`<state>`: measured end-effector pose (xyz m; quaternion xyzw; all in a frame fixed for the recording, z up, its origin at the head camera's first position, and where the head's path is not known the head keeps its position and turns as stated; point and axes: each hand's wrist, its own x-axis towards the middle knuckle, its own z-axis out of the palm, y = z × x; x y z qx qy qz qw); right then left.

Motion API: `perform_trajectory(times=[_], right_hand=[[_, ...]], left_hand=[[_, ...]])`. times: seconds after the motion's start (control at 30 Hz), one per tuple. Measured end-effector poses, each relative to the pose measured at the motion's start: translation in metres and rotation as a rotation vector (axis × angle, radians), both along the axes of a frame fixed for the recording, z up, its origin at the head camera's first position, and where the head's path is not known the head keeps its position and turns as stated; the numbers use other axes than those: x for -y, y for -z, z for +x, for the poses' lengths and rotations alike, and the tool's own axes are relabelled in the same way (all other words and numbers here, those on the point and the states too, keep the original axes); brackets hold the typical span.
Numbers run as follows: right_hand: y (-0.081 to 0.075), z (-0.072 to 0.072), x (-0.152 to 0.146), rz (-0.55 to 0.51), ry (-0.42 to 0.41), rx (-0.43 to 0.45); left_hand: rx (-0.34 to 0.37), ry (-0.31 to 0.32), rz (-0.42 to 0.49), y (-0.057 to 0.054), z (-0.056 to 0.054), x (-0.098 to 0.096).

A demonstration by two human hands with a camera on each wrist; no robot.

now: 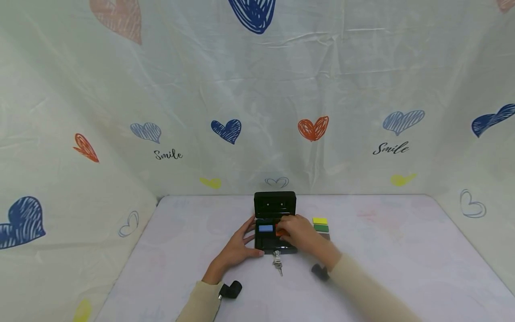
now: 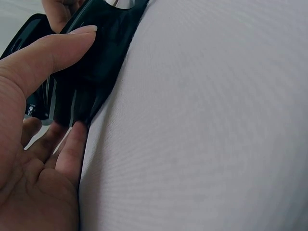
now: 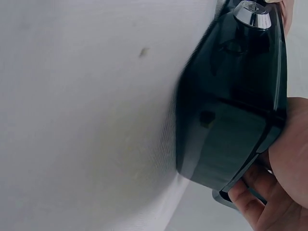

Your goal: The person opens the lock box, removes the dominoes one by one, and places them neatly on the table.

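Observation:
A black cash box [image 1: 275, 247] stands at the middle of the table with its lid [image 1: 275, 205] raised. Keys [image 1: 277, 264] hang from the lock [image 3: 252, 15] on its front. My left hand [image 1: 235, 250] holds the box at its left side, thumb on the front wall and fingers along the side. Inside the box lies a blue block [image 1: 266, 228]. To the right of it, my right hand [image 1: 301, 235] reaches in and pinches an orange block [image 1: 280, 232], partly hidden by the fingers.
Right of the box, a yellow block [image 1: 320, 221], a green block [image 1: 321, 228] and a brown block [image 1: 325, 236] lie in a row, the brown one partly behind my right hand. A white curtain [image 1: 273, 98] with printed hearts stands behind the white table [image 1: 382, 259].

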<state>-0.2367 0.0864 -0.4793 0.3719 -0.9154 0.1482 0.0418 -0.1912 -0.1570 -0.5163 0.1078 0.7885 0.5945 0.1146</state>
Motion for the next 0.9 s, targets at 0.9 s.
perform_trajectory(times=[0.9], right_hand=[[0.003,0.0003,0.0023,-0.01,-0.022,0.048]], left_hand=[[0.004,-0.001,-0.002,0.0005,-0.0012,0.0001]])
